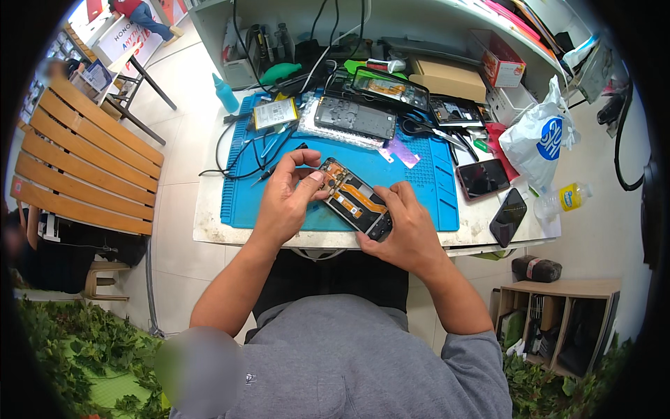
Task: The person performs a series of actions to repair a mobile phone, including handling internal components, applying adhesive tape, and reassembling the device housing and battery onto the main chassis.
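Observation:
An opened phone (357,198) with orange flex cables and bare inner parts is tilted over the blue repair mat (279,213). My left hand (287,194) pinches its upper left corner between thumb and fingers. At the lower right end, my right hand (410,227) grips the phone by its edges. Behind it, a dark phone frame (356,119) lies on bubble wrap. A loose phone battery (275,114) rests at the mat's far left, near a thin black cable (222,155). Whether a small part sits in my left fingertips is hidden.
Scissors (426,128) and another opened phone (391,89) lie at the back. On the right are two dark phones, one reddish-edged (484,178) and one black (508,216), a plastic bottle (564,200) and a white plastic bag (536,140). A blue squeeze bottle (225,94) stands far left.

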Demonstrator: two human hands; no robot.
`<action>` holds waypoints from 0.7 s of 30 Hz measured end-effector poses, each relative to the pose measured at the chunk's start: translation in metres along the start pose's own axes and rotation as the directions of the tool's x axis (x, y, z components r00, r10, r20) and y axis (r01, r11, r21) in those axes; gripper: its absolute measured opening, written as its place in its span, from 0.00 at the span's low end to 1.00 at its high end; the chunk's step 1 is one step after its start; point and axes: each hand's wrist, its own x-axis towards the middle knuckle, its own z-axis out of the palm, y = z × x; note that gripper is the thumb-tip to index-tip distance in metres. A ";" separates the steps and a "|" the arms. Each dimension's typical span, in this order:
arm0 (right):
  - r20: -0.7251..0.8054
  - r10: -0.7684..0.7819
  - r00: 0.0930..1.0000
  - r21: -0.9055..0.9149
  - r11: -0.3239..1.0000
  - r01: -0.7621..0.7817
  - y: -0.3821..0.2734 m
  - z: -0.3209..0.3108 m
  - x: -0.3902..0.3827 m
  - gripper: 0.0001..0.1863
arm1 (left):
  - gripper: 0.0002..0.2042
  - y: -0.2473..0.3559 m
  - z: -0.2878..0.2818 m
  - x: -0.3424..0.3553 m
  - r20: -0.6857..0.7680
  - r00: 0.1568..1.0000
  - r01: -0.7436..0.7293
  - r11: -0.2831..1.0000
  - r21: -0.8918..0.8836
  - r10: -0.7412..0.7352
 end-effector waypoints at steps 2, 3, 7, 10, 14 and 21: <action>0.003 0.008 1.000 0.004 1.000 -0.008 -0.003 0.000 -0.001 0.43 | 0.18 0.001 0.001 0.000 0.000 1.000 0.001 1.000 0.007 -0.001; 0.007 0.011 1.000 0.004 1.000 -0.011 -0.004 0.000 -0.001 0.43 | 0.18 0.002 0.001 0.000 0.000 1.000 0.002 1.000 0.011 -0.002; -0.001 0.001 1.000 -0.012 1.000 -0.001 -0.007 0.000 -0.002 0.43 | 0.19 0.007 0.001 -0.003 0.043 0.999 -0.005 0.999 0.038 0.003; -0.012 0.003 1.000 -0.033 0.999 -0.004 -0.007 0.003 -0.005 0.44 | 0.19 0.006 0.003 -0.006 0.097 0.994 -0.056 0.994 0.094 0.047; -0.002 -0.012 1.000 -0.040 0.999 0.012 -0.013 0.001 -0.005 0.43 | 0.20 0.016 0.010 -0.010 0.142 0.987 -0.099 0.981 0.166 0.075; 0.009 -0.011 1.000 -0.039 0.999 0.011 -0.012 0.002 -0.006 0.43 | 0.19 0.025 0.004 0.005 0.125 0.989 0.071 0.997 0.028 -0.074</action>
